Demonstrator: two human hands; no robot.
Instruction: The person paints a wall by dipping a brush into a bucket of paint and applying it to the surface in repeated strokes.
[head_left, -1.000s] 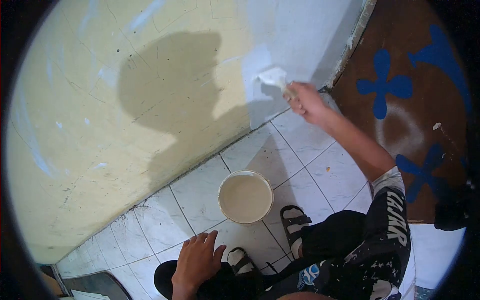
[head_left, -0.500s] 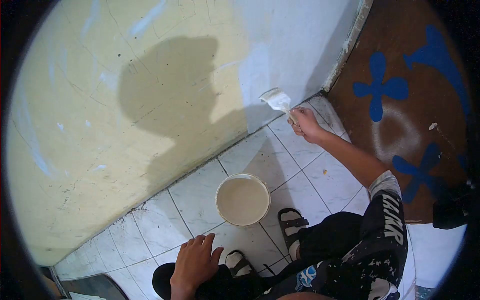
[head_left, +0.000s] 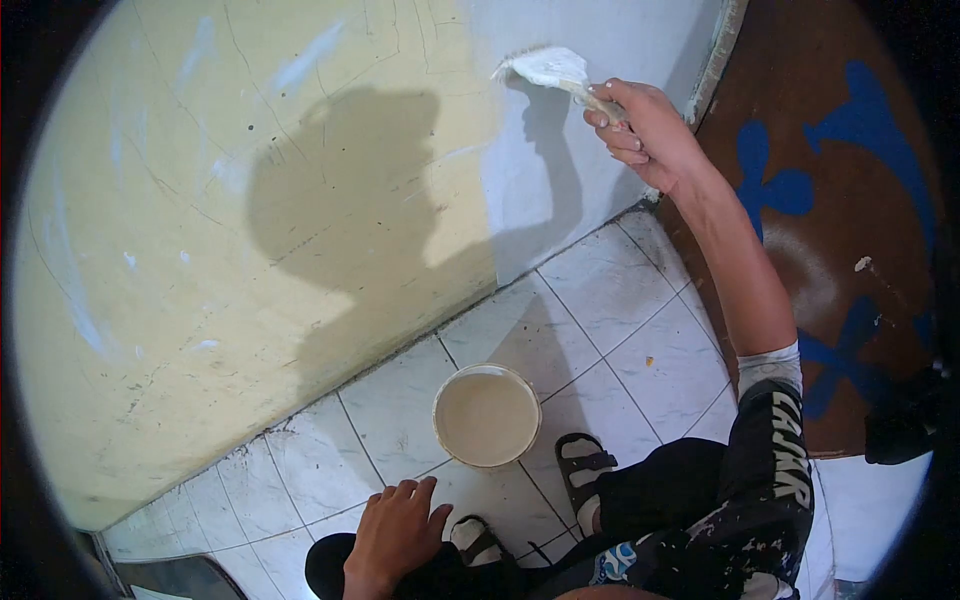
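My right hand (head_left: 645,130) is closed round the handle of a paintbrush (head_left: 548,68), its bristles thick with white paint. The bristle tips point left, right at the wall where the white painted strip (head_left: 620,45) borders the yellow part (head_left: 370,260). My left hand (head_left: 398,532) rests over my knee with its fingers stretched out and holds nothing. Between my feet and the wall stands a round bucket (head_left: 487,415) of off-white paint on the tiled floor (head_left: 600,300).
To the right is a brown panel (head_left: 780,270) with blue flower shapes. My sandalled foot (head_left: 585,475) is close beside the bucket. A dark object (head_left: 185,575) lies at the lower left. Cracks and white dabs mark the yellow wall.
My right hand has raised the paintbrush from low near the floor edge to higher on the wall. My left hand stays over the knee.
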